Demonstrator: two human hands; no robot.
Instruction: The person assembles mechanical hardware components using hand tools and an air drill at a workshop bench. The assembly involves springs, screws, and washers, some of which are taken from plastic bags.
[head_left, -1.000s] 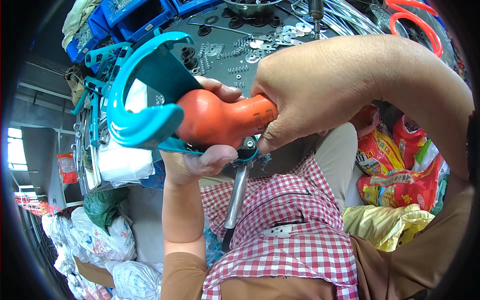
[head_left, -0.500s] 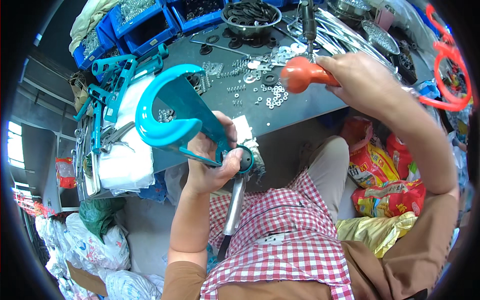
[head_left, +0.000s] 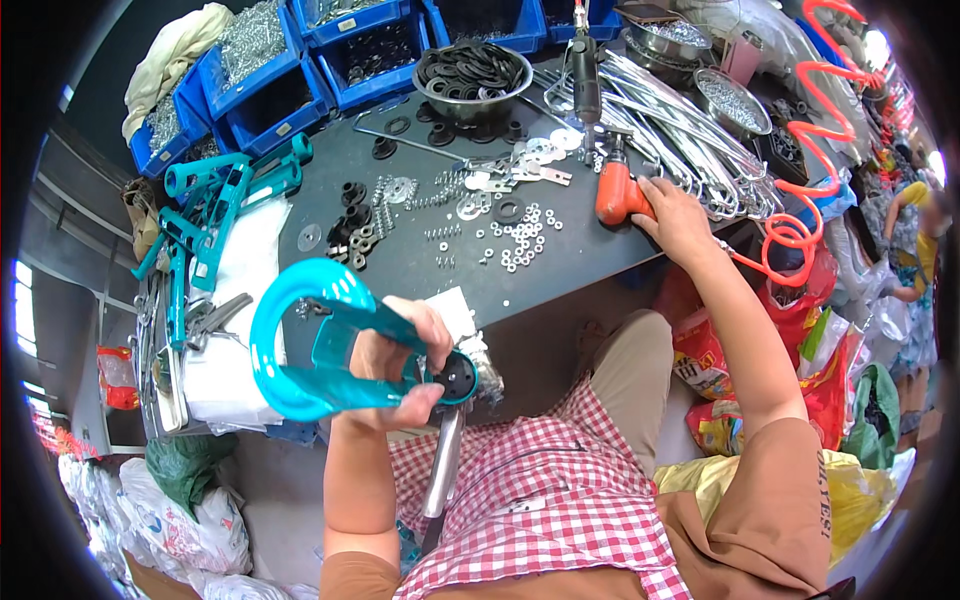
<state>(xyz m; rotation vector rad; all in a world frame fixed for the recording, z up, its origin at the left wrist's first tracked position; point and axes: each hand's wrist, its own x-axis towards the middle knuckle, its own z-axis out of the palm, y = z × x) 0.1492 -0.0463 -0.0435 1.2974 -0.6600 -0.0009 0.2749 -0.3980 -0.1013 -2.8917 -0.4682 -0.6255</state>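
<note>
My left hand [head_left: 398,362] grips a teal C-shaped frame [head_left: 300,350] with a black disc and a metal rod [head_left: 443,470] pointing down over my lap. My right hand [head_left: 680,215] reaches out to the dark table [head_left: 400,265] and holds the orange handle of a screwdriver [head_left: 614,190] whose tip rests on the tabletop. Loose nuts and washers [head_left: 515,235] lie scattered just left of the screwdriver.
Blue bins [head_left: 290,70] of hardware line the table's far edge, with a metal bowl of black rings [head_left: 472,75] and a bundle of bent metal rods [head_left: 680,130]. More teal frames [head_left: 215,195] lie at the left. An orange coiled hose [head_left: 800,230] hangs right, above coloured bags.
My right hand has carried the orange screwdriver away from the teal frame out to the table and set it down. The left hand still holds the frame, now lower.
</note>
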